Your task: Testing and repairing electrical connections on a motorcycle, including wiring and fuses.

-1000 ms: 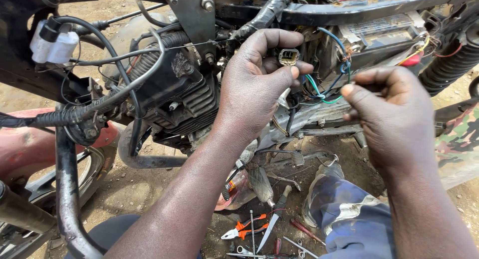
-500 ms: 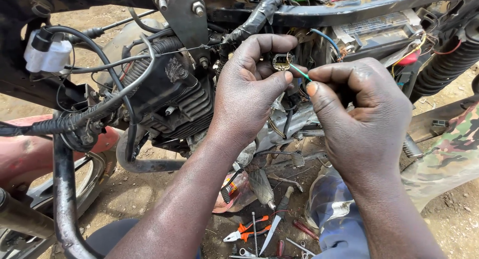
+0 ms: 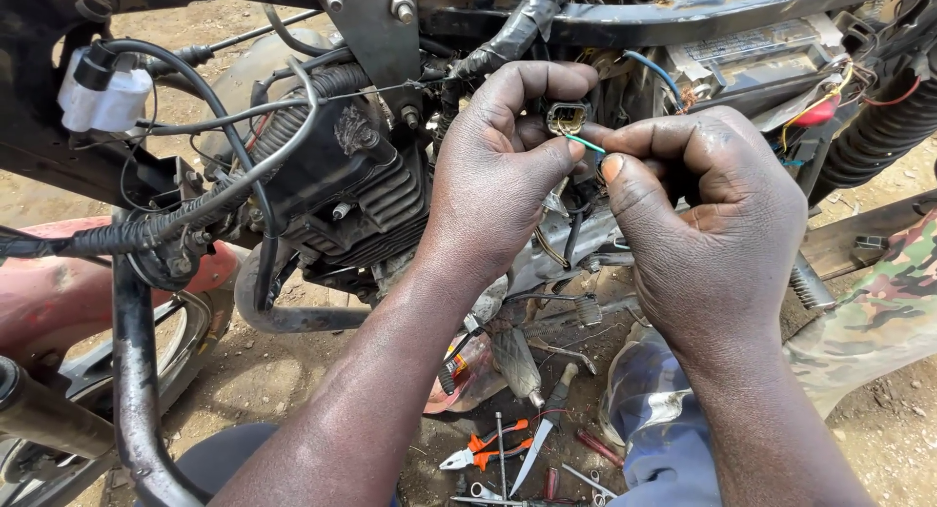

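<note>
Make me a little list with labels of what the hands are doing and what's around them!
Left hand: pinches a small dark connector
Right hand: pinches a thin green wire at the connector
Behind: black motorcycle engine, frame bar
Far left: white cap
Ground: orange-handled pliers, other tools

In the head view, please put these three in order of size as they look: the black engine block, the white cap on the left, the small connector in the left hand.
1. Black engine block, largest.
2. White cap.
3. Small connector in the left hand, smallest.
</note>
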